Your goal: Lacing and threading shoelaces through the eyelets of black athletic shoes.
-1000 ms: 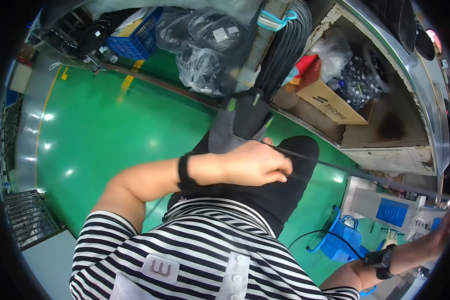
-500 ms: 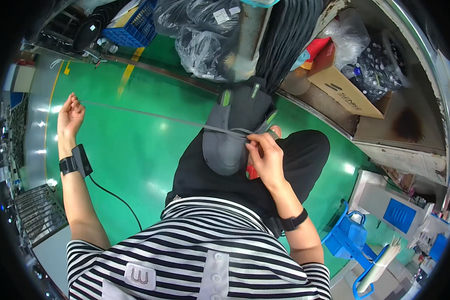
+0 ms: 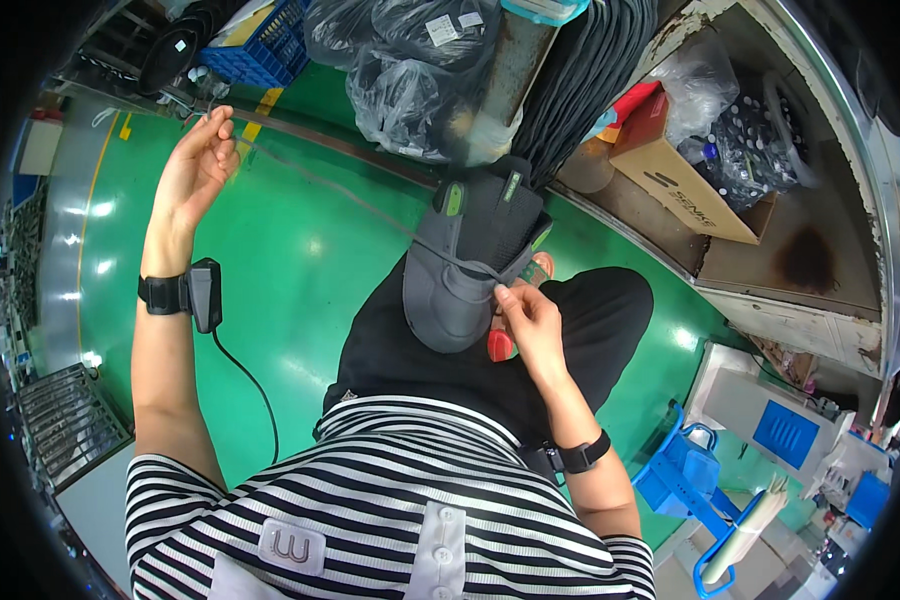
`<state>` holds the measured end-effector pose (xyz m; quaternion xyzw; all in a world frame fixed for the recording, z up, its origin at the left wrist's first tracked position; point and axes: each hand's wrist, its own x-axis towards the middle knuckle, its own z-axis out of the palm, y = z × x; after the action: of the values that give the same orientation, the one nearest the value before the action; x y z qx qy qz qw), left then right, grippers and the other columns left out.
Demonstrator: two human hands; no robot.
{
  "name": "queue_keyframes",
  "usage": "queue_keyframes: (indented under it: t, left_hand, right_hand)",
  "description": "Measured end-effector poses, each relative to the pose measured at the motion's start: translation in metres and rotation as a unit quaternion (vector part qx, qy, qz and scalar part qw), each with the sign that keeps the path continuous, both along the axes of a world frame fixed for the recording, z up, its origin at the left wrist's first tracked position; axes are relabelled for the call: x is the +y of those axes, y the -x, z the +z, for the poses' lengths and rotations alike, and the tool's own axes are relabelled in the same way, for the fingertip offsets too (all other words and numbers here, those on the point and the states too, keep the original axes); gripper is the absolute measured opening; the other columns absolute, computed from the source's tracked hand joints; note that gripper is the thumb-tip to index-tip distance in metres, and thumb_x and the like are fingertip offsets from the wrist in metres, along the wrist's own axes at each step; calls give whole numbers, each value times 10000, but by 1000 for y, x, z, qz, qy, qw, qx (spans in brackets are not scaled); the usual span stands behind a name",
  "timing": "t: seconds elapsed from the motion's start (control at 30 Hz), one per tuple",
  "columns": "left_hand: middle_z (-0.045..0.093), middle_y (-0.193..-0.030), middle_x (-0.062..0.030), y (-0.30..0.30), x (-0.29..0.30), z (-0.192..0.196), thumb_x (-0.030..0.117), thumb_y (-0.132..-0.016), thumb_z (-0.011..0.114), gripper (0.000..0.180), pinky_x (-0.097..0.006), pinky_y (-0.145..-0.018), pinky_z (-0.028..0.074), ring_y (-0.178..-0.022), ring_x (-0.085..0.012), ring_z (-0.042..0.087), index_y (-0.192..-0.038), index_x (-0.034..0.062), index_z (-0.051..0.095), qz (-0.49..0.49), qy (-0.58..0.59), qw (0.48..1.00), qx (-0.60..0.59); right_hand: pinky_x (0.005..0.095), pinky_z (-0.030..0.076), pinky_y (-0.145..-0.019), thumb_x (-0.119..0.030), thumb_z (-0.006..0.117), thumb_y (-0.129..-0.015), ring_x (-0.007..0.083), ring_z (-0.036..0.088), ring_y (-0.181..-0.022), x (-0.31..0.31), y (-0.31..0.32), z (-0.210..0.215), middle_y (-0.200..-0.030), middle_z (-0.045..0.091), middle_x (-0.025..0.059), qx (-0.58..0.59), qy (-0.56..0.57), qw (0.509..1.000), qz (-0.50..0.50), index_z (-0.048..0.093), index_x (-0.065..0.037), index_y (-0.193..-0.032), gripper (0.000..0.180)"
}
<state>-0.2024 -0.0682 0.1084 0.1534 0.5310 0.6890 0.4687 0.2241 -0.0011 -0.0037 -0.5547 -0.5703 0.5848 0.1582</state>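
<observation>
1. Far left from where I stand, the person's left hand (image 3: 205,165) is raised over the green floor (image 3: 270,260), fingers curled in, with the end of a grey lace (image 3: 458,261) pinched there. Half a second ago it was lower and farther out to the left; now it's up and closer in, near the blue crate (image 3: 260,50).
2. A black device (image 3: 205,296) is strapped on that wrist, its cable hanging down.
3. The lace runs slantwise from that hand to the shoe. It looked nearly straight a moment ago; now it has a slight bend and a steeper slope.
4. In the middle, the dark grey shoe (image 3: 452,310) sits in front of the person, toe toward them, over the black trousers (image 3: 390,360). It has hardly shifted.
5. Just right of it is the right hand (image 3: 533,325), thumb and fingertips at the shoe's edge where the lace curls down. I can't tell whether they're pinching lace or only touching the edge. A full second back this arm was stretched far out to the right.
6. Farther right, the cardboard box (image 3: 680,190) lies tilted on its shelf, much as before.
</observation>
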Motion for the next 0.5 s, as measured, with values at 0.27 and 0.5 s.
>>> queue_keyframes:
  t: [0.27,0.5]
  left_hand:
    - [553,-820,-7,10,-23,-10,112,-955,562,190,-206,-584,383,-640,-77,467,-1110,4,548,18,4,1000,-4]
    - [570,-830,-4,9,-43,-42,117,-962,544,163,-204,-579,408,-642,-73,484,-1089,16,555,22,64,997,-47]
  right_hand:
    - [194,219,-413,-155,626,-928,48,279,-433,-4,-2,-3,-596,379,-55,406,431,771,-233,531,-79,-804,173]
    - [212,250,-433,-296,482,-1007,60,313,-445,-6,-9,2,-630,382,-36,512,491,697,-106,513,-87,-899,237]
